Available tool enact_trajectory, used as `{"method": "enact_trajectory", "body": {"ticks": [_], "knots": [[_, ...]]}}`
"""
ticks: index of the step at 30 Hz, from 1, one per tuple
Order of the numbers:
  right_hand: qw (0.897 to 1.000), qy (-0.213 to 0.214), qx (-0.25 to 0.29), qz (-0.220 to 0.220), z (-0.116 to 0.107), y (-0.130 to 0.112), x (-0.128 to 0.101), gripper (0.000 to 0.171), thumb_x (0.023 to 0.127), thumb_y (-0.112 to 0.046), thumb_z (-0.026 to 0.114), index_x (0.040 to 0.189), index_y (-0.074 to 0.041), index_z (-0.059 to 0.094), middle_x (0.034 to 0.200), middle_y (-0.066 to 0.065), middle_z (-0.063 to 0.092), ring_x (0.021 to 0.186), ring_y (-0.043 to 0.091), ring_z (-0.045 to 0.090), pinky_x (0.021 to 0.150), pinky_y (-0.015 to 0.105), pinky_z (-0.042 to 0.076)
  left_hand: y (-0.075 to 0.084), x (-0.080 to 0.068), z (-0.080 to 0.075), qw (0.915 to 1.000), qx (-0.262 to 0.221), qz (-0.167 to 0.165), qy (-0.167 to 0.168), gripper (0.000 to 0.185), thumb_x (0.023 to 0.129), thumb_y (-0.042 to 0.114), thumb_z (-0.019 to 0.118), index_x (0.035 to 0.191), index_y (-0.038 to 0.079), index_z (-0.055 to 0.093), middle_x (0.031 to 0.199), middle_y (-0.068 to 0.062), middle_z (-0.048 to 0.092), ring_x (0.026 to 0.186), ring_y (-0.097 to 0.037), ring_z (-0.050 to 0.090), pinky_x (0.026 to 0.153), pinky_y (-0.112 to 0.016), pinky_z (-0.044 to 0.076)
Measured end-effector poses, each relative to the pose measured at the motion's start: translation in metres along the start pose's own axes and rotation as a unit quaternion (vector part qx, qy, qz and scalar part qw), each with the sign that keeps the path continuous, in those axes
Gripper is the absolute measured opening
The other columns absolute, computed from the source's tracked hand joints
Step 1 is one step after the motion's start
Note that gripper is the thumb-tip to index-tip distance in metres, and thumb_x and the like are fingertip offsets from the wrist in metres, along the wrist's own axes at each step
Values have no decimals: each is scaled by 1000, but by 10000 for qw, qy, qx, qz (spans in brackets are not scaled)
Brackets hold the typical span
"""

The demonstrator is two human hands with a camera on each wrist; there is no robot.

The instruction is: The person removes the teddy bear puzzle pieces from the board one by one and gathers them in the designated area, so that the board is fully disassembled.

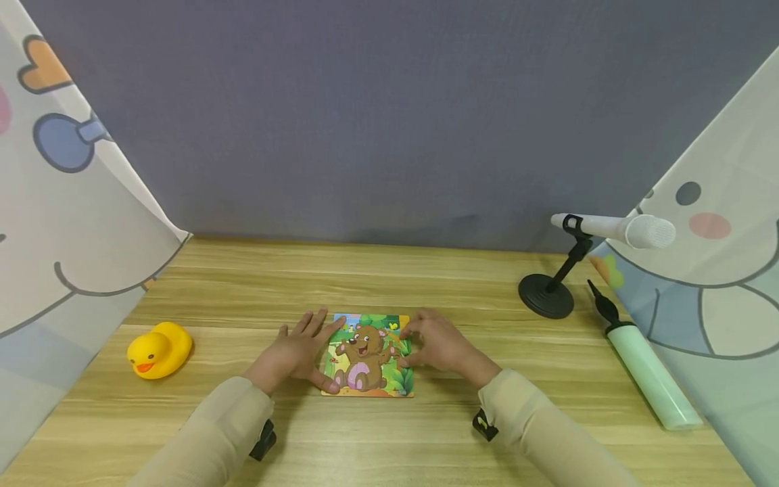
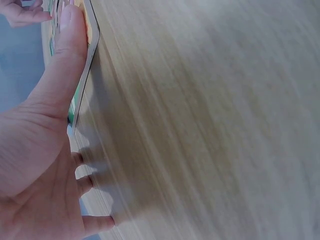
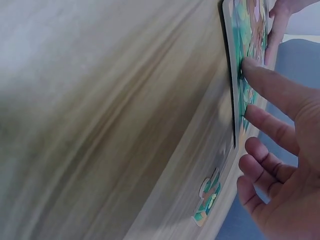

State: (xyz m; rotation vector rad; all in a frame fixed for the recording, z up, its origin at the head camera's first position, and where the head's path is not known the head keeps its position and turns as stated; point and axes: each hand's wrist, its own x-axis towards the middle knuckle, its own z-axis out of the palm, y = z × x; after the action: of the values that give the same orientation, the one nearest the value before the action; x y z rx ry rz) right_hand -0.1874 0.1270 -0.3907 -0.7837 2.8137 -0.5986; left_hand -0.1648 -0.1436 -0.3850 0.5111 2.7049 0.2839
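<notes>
A jigsaw puzzle (image 1: 363,362) with a brown bear on a green background lies flat on the wooden table. My left hand (image 1: 301,353) spreads its fingers along the puzzle's left side. In the left wrist view, the left thumb (image 2: 67,55) rests on the puzzle's near corner. At the right side, my right hand (image 1: 439,343) touches the picture with thumb and index finger, held apart. Its other fingers (image 3: 255,170) curl loosely over the table. In the right wrist view, a loose puzzle piece (image 3: 207,197) lies on the table beyond the board, below those fingers.
A yellow rubber duck (image 1: 159,350) sits at the left. At the back right stands a white microphone (image 1: 615,228) on a black stand (image 1: 546,295). A pale green pump (image 1: 654,375) with a black nozzle lies along the right edge. A grey panel (image 1: 389,122) rises behind the table.
</notes>
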Motion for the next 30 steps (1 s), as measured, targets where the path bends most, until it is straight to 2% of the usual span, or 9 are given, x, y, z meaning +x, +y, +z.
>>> {"method": "enact_trajectory", "body": {"ticks": [8, 13, 19, 23, 30], "knots": [[9997, -61, -158, -156, -2, 2, 0, 43, 66, -41, 78, 100, -17, 68, 97, -5, 50, 90, 12, 45, 79, 32, 42, -2, 4, 2, 10000, 46, -45, 5, 121, 51, 66, 70, 147, 20, 12, 150, -19, -1, 134, -41, 5, 97, -69, 10], [9987, 20, -285, -414, -4, 5, -1, 43, 68, -41, 77, 102, -16, 68, 97, -4, 49, 86, 11, 45, 75, 30, 43, -1, 3, 2, 10000, 8, -45, 14, 121, 51, 65, 70, 147, 20, 12, 150, -19, 0, 134, -41, 4, 97, -69, 9], [9977, 89, 90, -672, -9, 19, -6, 41, 74, -37, 74, 108, -16, 65, 103, -4, 49, 89, 13, 51, 76, 31, 46, -1, 2, 2, 10000, 23, -42, 35, 121, 51, 65, 71, 147, 20, 13, 150, -19, 0, 134, -41, 4, 97, -69, 9], [9975, 104, 367, -597, -14, 29, -13, 43, 76, -35, 72, 114, -17, 63, 105, -4, 50, 87, 14, 53, 72, 31, 46, -1, 2, 3, 10000, 13, -35, 33, 120, 51, 64, 71, 147, 20, 13, 150, -19, 0, 134, -41, 4, 96, -69, 9], [9986, 246, 350, -308, -25, 47, -28, 40, 77, -34, 72, 114, -20, 62, 103, -2, 52, 80, 14, 53, 67, 31, 45, -1, 1, 2, 10000, -20, -34, 28, 120, 52, 63, 72, 147, 19, 13, 150, -19, -1, 134, -42, 4, 96, -69, 9]]}}
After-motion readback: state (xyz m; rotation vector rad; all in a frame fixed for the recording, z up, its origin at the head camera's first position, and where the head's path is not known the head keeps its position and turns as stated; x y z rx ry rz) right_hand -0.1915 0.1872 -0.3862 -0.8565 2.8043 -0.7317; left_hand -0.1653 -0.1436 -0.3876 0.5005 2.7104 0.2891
